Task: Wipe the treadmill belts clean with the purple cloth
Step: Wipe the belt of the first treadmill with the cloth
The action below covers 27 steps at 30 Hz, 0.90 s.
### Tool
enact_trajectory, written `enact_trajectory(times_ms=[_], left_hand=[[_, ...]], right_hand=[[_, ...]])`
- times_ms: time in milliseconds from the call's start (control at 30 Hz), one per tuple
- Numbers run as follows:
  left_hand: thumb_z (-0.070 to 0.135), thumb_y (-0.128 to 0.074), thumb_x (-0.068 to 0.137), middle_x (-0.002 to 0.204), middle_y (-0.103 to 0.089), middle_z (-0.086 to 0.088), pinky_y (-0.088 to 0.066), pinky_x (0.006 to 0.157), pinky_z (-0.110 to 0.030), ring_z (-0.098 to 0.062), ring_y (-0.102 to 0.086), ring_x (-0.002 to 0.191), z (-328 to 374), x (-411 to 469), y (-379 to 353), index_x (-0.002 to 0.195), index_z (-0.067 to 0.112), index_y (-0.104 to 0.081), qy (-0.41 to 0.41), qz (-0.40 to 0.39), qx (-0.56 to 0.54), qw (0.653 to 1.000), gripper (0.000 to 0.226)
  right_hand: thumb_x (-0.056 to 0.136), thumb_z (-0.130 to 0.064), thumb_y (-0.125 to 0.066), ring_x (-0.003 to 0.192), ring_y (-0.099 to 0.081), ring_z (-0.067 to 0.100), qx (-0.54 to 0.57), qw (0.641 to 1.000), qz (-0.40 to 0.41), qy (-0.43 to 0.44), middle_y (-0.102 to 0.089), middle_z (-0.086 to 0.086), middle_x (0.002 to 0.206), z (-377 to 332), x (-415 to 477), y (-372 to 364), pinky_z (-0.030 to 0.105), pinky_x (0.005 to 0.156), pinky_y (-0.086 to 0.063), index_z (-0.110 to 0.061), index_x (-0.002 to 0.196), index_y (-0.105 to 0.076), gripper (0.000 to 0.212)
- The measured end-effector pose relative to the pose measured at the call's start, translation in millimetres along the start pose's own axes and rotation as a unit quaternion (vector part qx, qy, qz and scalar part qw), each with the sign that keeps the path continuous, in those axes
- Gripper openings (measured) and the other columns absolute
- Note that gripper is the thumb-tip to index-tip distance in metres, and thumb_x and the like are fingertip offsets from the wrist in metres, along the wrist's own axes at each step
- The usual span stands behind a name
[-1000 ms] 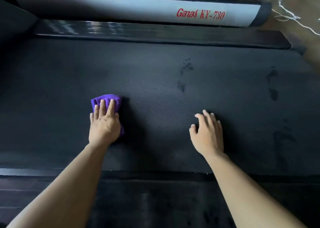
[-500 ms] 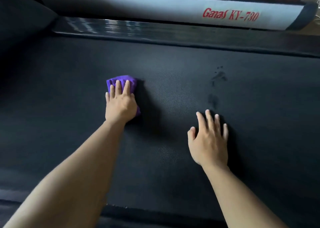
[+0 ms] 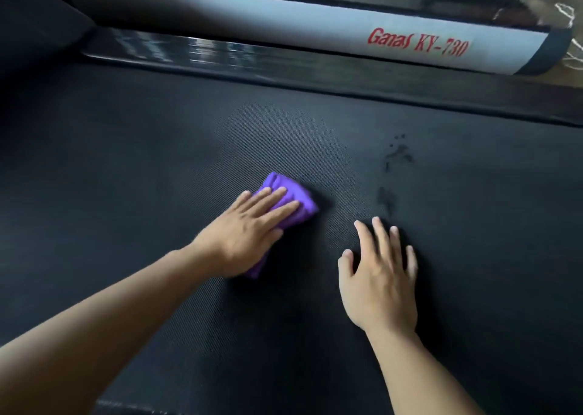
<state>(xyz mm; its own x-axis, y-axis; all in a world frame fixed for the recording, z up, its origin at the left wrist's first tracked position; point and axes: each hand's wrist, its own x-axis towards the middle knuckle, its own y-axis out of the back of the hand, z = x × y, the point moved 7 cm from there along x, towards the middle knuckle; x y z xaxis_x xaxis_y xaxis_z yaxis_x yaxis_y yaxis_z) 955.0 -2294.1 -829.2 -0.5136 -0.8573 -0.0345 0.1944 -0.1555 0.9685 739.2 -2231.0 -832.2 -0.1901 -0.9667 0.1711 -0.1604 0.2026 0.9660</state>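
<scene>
Fingers (image 3: 274,195) of left hand (image 3: 246,234) flat on folded, bright purple cloth (image 3: 285,181)

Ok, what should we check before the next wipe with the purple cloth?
1. Folded purple cloth pressed under the left hand, fingers flat: ok.
2. Cloth touching the black textured treadmill belt: ok.
3. Right hand open on the belt, apart from the cloth: ok.
4. Belt clean ahead: not ok, dark smudges lie to the right of the cloth.
5. Cloth's underside clean enough: cannot tell, hidden.
</scene>
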Motion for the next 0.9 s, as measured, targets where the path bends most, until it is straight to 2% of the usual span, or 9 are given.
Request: enact_trajectory(times_ms=[67, 133, 233, 333, 433, 600, 733, 800, 900], left_hand=[[0.056, -0.012, 0.088, 0.16, -0.01, 0.002, -0.005, 0.118, -0.042, -0.02, -0.006, 0.149, -43.7, -18.7, 10.4, 0.148, 0.04, -0.008, 0.042, 0.014, -0.012, 0.999, 0.063], [0.051, -0.023, 0.093, 0.16, -0.018, -0.008, -0.011, 0.116, -0.049, -0.03, -0.014, 0.147, -95.2, -18.4, 23.9, 0.151, 0.031, -0.018, 0.115, 0.046, -0.018, 0.992, 0.062], [0.031, -0.035, 0.102, 0.161, -0.011, -0.01, -0.009, 0.118, -0.05, -0.03, -0.008, 0.148, -151.7, 12.9, 37.8, 0.153, 0.025, -0.02, 0.226, 0.074, -0.017, 0.971, 0.053], [0.032, -0.033, 0.102, 0.162, -0.006, -0.01, -0.008, 0.119, -0.048, -0.03, -0.005, 0.148, -157.4, 58.9, 38.5, 0.154, 0.026, -0.016, 0.264, 0.077, -0.006, 0.961, 0.055], [0.034, -0.032, 0.101, 0.162, -0.006, -0.011, -0.008, 0.118, -0.046, -0.031, -0.006, 0.148, -125.5, 94.2, 32.9, 0.154, 0.026, -0.016, 0.237, 0.072, 0.002, 0.969, 0.056], [0.036, -0.035, 0.101, 0.162, -0.008, -0.006, -0.008, 0.119, -0.045, -0.027, -0.005, 0.149, -29.7, 90.9, 11.2, 0.154, 0.029, -0.015, 0.104, 0.046, 0.007, 0.993, 0.057], [0.055, -0.014, 0.092, 0.16, -0.001, 0.008, 0.002, 0.12, -0.034, -0.014, 0.003, 0.149, 4.8, 21.3, -0.6, 0.152, 0.035, -0.012, 0.003, 0.013, -0.021, 1.0, 0.063], [0.059, -0.008, 0.088, 0.158, 0.0, 0.013, 0.005, 0.119, -0.03, -0.009, 0.006, 0.147, -10.5, -8.6, 3.0, 0.151, 0.039, -0.01, -0.003, 0.007, -0.035, 0.999, 0.066], [0.055, -0.019, 0.09, 0.16, -0.01, 0.005, -0.005, 0.121, -0.041, -0.016, -0.004, 0.148, -64.6, -20.1, 16.8, 0.15, 0.037, -0.017, 0.067, 0.032, -0.045, 0.996, 0.063]], right_hand=[[0.091, -0.044, -0.035, 0.147, -0.027, 0.026, 0.006, 1.0, 0.0, 0.001, -0.034, 0.001, 0.158, -0.2, 0.1, -0.9, 0.051, 0.118, -0.019, -0.026, 0.145, -0.045, 0.057], [0.092, -0.045, -0.034, 0.148, -0.025, 0.026, 0.005, 1.0, -0.004, 0.001, -0.033, 0.001, 0.159, -0.7, 0.0, -2.1, 0.051, 0.119, -0.017, -0.026, 0.146, -0.043, 0.058], [0.092, -0.045, -0.032, 0.149, -0.024, 0.025, -0.003, 1.0, -0.007, 0.003, -0.032, 0.0, 0.159, -1.2, 0.1, -2.8, 0.05, 0.12, -0.017, -0.027, 0.146, -0.042, 0.058], [0.091, -0.044, -0.034, 0.147, -0.026, 0.027, -0.004, 1.0, -0.001, -0.003, -0.035, 0.001, 0.158, -1.6, 0.2, -1.5, 0.051, 0.119, -0.019, -0.026, 0.145, -0.044, 0.057], [0.091, -0.043, -0.035, 0.147, -0.027, 0.027, -0.006, 1.0, 0.002, -0.001, -0.036, 0.002, 0.157, -2.2, -0.9, -0.3, 0.052, 0.118, -0.02, -0.025, 0.145, -0.045, 0.057], [0.091, -0.044, -0.034, 0.148, -0.025, 0.025, -0.006, 1.0, -0.011, -0.003, -0.033, 0.0, 0.158, -1.8, -0.6, -1.4, 0.05, 0.119, -0.018, -0.028, 0.146, -0.042, 0.057], [0.091, -0.044, -0.035, 0.147, -0.027, 0.026, 0.001, 1.0, -0.009, -0.003, -0.034, 0.0, 0.158, -1.8, 0.3, -0.5, 0.051, 0.119, -0.019, -0.027, 0.145, -0.044, 0.058], [0.091, -0.045, -0.035, 0.148, -0.025, 0.025, 0.004, 1.0, -0.013, -0.001, -0.033, 0.0, 0.159, -1.7, 0.3, -1.4, 0.05, 0.119, -0.017, -0.028, 0.146, -0.042, 0.058], [0.092, -0.045, -0.033, 0.149, -0.024, 0.025, 0.006, 1.0, -0.014, 0.001, -0.032, 0.0, 0.159, -2.7, -0.4, -1.5, 0.05, 0.119, -0.016, -0.028, 0.146, -0.042, 0.058]])
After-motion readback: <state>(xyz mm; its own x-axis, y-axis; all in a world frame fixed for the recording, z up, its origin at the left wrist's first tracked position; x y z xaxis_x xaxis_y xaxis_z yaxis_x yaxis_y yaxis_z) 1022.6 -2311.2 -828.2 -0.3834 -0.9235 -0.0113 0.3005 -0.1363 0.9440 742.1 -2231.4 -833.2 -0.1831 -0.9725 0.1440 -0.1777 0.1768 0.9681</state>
